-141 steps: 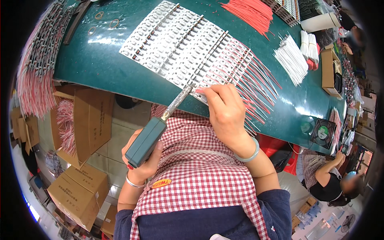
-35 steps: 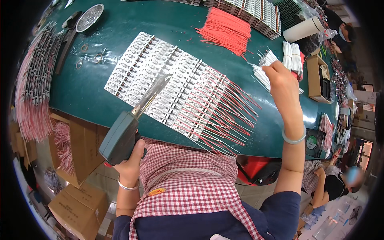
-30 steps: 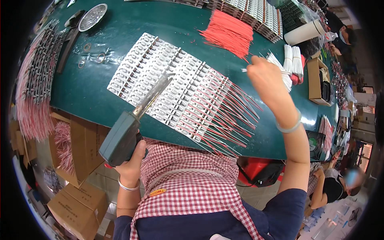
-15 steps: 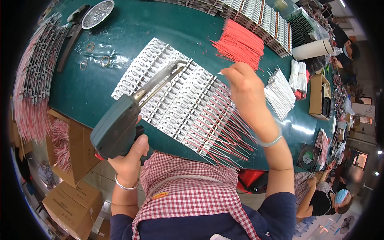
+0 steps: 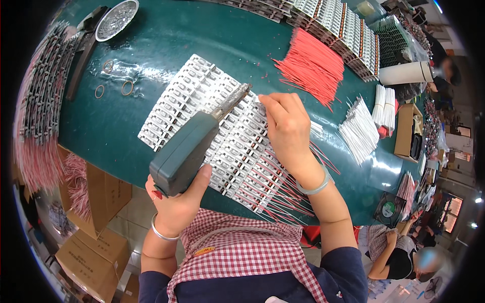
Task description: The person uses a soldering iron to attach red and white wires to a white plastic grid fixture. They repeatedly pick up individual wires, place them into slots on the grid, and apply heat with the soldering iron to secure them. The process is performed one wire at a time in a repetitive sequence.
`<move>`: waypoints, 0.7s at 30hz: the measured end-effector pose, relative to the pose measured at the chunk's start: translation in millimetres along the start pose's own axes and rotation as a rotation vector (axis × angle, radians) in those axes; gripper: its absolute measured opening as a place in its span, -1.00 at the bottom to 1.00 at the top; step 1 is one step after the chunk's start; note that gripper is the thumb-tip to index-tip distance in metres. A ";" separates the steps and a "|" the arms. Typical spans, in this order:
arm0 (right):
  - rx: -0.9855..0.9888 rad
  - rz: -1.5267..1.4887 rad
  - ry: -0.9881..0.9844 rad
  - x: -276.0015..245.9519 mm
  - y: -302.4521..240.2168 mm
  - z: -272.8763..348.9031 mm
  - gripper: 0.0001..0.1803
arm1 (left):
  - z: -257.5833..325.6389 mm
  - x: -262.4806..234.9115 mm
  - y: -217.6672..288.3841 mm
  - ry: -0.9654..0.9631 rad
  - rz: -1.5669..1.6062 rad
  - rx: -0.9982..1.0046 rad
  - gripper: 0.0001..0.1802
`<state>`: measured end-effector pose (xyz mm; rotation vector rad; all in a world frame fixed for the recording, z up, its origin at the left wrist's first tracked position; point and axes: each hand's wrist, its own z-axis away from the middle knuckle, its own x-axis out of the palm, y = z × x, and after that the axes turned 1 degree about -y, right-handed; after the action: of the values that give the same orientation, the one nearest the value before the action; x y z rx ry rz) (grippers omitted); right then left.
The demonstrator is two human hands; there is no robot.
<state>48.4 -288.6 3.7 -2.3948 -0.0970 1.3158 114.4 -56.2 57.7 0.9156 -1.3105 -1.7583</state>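
Note:
My left hand (image 5: 183, 204) is closed around the handle of a dark green soldering gun (image 5: 184, 151). Its metal tip reaches over a panel of small white and silver parts (image 5: 174, 108) set in rows. Close to that tip, the fingers of my right hand (image 5: 290, 123) pinch what looks like a thin white wire, mostly hidden by the fingers. White wire ends (image 5: 316, 128) show beyond the right hand's outer side. Red and white wires (image 5: 273, 184) stick out from the near right part of the panel.
A pile of red wires (image 5: 313, 65) and bundles of white wires (image 5: 359, 131) lie to the right. Stacked panels (image 5: 338, 33) stand behind. At left are a metal dish (image 5: 117, 20), rubber bands (image 5: 128, 88) and wired panels (image 5: 38, 106). A co-worker sits at lower right.
The soldering gun has moved right and away from me, toward the right hand. My right hand has come left and down onto the panel, its fingertips now beside the gun's tip.

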 end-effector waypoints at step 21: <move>-0.037 0.039 0.013 4.6 2.3 5.8 -0.65 | -12.9 6.1 -6.0 -0.028 -0.152 0.225 -0.80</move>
<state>45.9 -287.8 -3.5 -2.4471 -0.0724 1.3268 122.0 -65.9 48.4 1.1449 -1.5140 -1.7673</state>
